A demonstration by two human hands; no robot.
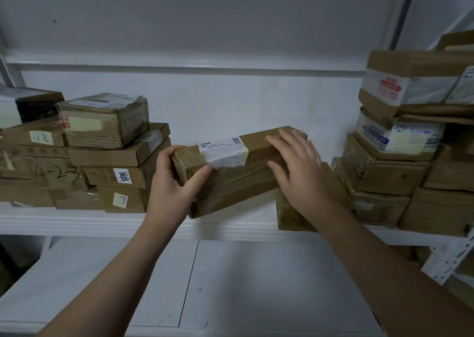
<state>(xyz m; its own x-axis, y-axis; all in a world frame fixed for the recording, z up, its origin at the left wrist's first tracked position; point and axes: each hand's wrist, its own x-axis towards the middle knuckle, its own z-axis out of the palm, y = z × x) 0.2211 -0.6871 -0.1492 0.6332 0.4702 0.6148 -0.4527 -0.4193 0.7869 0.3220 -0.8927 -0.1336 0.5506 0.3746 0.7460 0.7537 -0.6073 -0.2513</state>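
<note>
Head view: box (232, 181) seemingly between fingers (281, 141)

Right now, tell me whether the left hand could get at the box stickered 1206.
Probably yes: the 1206 box sits just beside the left hand, front face uncovered, though that hand grips the parcel.

We cannot read the parcel (238, 182) label (225, 149) — too small; at three o'clock the right stack (410, 172) is cut off.
</note>
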